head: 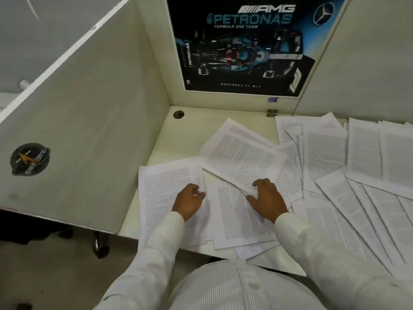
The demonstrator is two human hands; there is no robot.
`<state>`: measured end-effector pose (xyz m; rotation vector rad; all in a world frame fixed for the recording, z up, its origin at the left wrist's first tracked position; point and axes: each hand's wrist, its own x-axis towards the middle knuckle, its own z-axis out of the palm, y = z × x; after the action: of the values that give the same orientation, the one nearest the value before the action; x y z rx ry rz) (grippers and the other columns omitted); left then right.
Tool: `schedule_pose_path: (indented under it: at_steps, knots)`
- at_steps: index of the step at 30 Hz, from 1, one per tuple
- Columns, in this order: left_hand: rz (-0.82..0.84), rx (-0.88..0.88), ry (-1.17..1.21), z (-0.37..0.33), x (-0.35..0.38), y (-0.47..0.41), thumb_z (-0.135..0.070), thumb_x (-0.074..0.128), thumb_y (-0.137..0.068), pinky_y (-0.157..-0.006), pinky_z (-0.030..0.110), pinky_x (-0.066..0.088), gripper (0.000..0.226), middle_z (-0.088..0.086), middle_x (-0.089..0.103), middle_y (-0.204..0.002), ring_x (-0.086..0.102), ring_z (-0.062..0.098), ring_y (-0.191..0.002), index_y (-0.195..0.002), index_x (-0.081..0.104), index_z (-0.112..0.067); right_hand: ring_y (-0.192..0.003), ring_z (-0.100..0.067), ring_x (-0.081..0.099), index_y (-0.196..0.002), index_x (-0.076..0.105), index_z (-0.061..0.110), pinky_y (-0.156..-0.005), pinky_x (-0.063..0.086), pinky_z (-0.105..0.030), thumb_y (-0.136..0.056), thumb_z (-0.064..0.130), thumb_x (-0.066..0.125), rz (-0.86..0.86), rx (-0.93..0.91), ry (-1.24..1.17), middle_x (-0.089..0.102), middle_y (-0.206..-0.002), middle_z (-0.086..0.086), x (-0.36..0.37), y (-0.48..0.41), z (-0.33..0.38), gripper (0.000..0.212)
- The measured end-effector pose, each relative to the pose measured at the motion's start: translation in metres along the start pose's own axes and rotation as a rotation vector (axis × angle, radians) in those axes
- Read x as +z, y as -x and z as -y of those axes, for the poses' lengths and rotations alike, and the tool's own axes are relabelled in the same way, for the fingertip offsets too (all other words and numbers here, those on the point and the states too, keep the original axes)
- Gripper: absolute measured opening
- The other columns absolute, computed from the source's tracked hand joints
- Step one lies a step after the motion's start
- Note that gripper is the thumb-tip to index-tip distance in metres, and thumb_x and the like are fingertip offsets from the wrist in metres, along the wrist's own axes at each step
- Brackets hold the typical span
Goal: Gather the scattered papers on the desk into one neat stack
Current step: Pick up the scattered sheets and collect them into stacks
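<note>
Several printed white sheets lie scattered over the pale desk (165, 139). A sheet at the left (161, 186) lies flat under my left hand (188, 201), whose fingers curl at its right edge. My right hand (267, 198) rests on the lower corner of a tilted sheet (241, 157), thumb and fingers pinching that corner. Between the two hands lies another sheet (234, 218), partly under both. More overlapping papers (335, 166) fan out to the right and run out of view.
White partition walls (89, 130) close the desk on the left and back. A dark racing-car poster (241, 45) hangs on the back wall. A round cable hole (178, 114) sits in the desk's far left corner. A dark round sticker (30, 158) marks the left partition.
</note>
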<state>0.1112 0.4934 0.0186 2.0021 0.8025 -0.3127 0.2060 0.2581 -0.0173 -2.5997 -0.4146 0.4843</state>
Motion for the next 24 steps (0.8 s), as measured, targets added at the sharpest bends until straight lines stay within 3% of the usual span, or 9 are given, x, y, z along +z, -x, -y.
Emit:
schedule_pose_path:
  at_steps: [5,7,11,13,15,17,19,22,24]
  knots:
    - [0.041,0.004,-0.063,-0.031,0.018,-0.012,-0.036,0.059,-0.095,-0.099,0.032,0.046,0.044,0.001,0.058,-0.128,0.055,0.019,-0.115,-0.133,0.053,-0.016,-0.147,-0.031,0.022,-0.153,0.020,0.011,-0.117,0.024,-0.050,-0.086,0.061,0.060,0.173,0.002,0.245,0.017,-0.162,-0.012,0.008,-0.019,-0.011,0.093]
    - [0.039,0.006,-0.055,-0.039,0.020,-0.014,-0.037,0.060,-0.094,-0.101,0.039,0.048,0.043,0.000,0.059,-0.125,0.058,0.022,-0.114,-0.132,0.054,-0.017,-0.143,-0.033,0.026,-0.152,0.021,0.010,-0.114,0.027,-0.050,-0.089,0.060,0.055,0.143,-0.031,0.341,0.023,-0.159,-0.013,0.012,-0.024,-0.010,0.087]
    - [0.039,-0.016,-0.048,-0.049,0.023,-0.019,-0.036,0.062,-0.093,-0.099,0.044,0.051,0.044,0.000,0.059,-0.123,0.059,0.023,-0.113,-0.132,0.054,-0.017,-0.118,-0.030,0.047,-0.137,0.039,0.008,-0.087,0.045,-0.042,-0.091,0.036,0.052,0.047,-0.079,0.420,0.047,-0.131,-0.012,0.011,-0.031,-0.005,0.055]
    - [0.051,-0.038,-0.057,-0.052,0.026,-0.023,-0.037,0.062,-0.092,-0.098,0.044,0.052,0.045,0.002,0.060,-0.124,0.060,0.023,-0.111,-0.132,0.053,-0.017,-0.102,-0.028,0.055,-0.122,0.051,0.007,-0.068,0.045,-0.037,-0.087,0.028,0.060,0.036,-0.122,0.434,0.054,-0.115,-0.012,0.009,-0.034,-0.009,0.041]
    - [0.063,-0.065,-0.044,-0.057,0.032,-0.027,-0.037,0.062,-0.092,-0.096,0.042,0.053,0.045,0.004,0.061,-0.123,0.062,0.022,-0.108,-0.131,0.053,-0.016,-0.080,-0.025,0.060,-0.095,0.063,0.008,-0.051,0.037,-0.032,-0.074,0.022,0.077,0.027,-0.147,0.390,0.060,-0.092,-0.010,0.001,-0.037,-0.014,0.029]
    - [0.084,-0.100,0.002,-0.065,0.039,-0.028,-0.038,0.061,-0.094,-0.090,0.039,0.057,0.044,0.005,0.063,-0.120,0.064,0.022,-0.103,-0.129,0.055,-0.013,-0.081,-0.026,0.062,-0.091,0.064,0.008,-0.056,0.038,-0.032,-0.084,0.022,0.068,-0.031,-0.159,0.277,0.063,-0.091,-0.008,-0.011,-0.041,-0.019,0.016]
    - [0.129,-0.132,0.058,-0.078,0.049,-0.028,-0.047,0.056,-0.095,-0.085,0.040,0.057,0.045,0.008,0.064,-0.119,0.066,0.023,-0.097,-0.121,0.058,-0.011,-0.087,-0.025,0.063,-0.097,0.064,0.009,-0.065,0.038,-0.030,-0.099,0.025,0.046,-0.066,-0.090,0.109,0.066,-0.097,-0.006,-0.022,-0.043,-0.027,0.024]
    - [0.228,-0.216,0.168,-0.103,0.065,-0.027,-0.067,0.040,-0.093,-0.069,0.034,0.058,0.063,0.010,0.065,-0.118,0.068,0.027,-0.088,-0.119,0.055,-0.013,-0.079,-0.023,0.064,-0.089,0.063,0.011,-0.062,0.037,-0.029,-0.102,0.030,0.042,-0.125,-0.065,-0.041,0.069,-0.088,-0.004,-0.032,-0.037,-0.036,0.031]
    - [0.256,-0.241,0.263,-0.116,0.077,-0.030,-0.074,0.034,-0.090,-0.065,0.033,0.058,0.063,0.008,0.065,-0.115,0.069,0.031,-0.087,-0.111,0.053,-0.017,-0.077,-0.023,0.065,-0.091,0.064,0.012,-0.062,0.039,-0.029,-0.103,0.032,0.042,-0.130,-0.102,-0.049,0.069,-0.088,-0.003,-0.032,-0.030,-0.040,0.032]
